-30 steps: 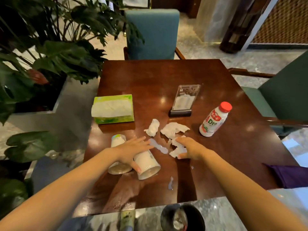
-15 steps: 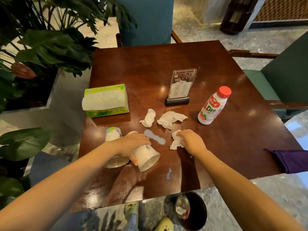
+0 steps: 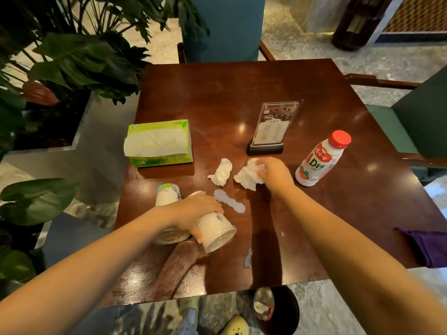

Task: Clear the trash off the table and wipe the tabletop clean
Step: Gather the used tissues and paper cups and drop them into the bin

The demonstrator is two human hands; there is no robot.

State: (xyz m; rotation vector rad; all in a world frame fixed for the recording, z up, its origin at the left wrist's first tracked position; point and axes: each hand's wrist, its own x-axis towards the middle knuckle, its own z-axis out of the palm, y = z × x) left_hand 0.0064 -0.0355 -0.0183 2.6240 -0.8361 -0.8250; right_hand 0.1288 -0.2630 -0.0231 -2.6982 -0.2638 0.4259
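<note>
On the dark wooden table [image 3: 242, 93] my left hand [image 3: 196, 211] grips a white paper cup [image 3: 216, 230] lying on its side; a second tipped cup [image 3: 168, 194] lies just left of it. My right hand [image 3: 275, 174] is closed on a crumpled white tissue [image 3: 248, 176]. Another crumpled tissue [image 3: 221, 172] lies loose to its left. A white spill streak [image 3: 229, 204] sits between my hands, with smaller drops [image 3: 248, 258] near the front edge. A white drink bottle [image 3: 319, 160] with a red cap stands right of my right hand.
A green tissue box [image 3: 159, 143] sits at the table's left edge and a clear menu stand [image 3: 272, 129] behind the tissues. A dark bin [image 3: 278, 310] stands on the floor below the front edge. Purple cloth [image 3: 428, 245] lies at the right edge. Chairs and plants surround the table.
My right hand has moved up and right from the small tissue near the spill onto the larger crumpled tissue, gathering the small one with it. My left hand keeps its hold on the cup.
</note>
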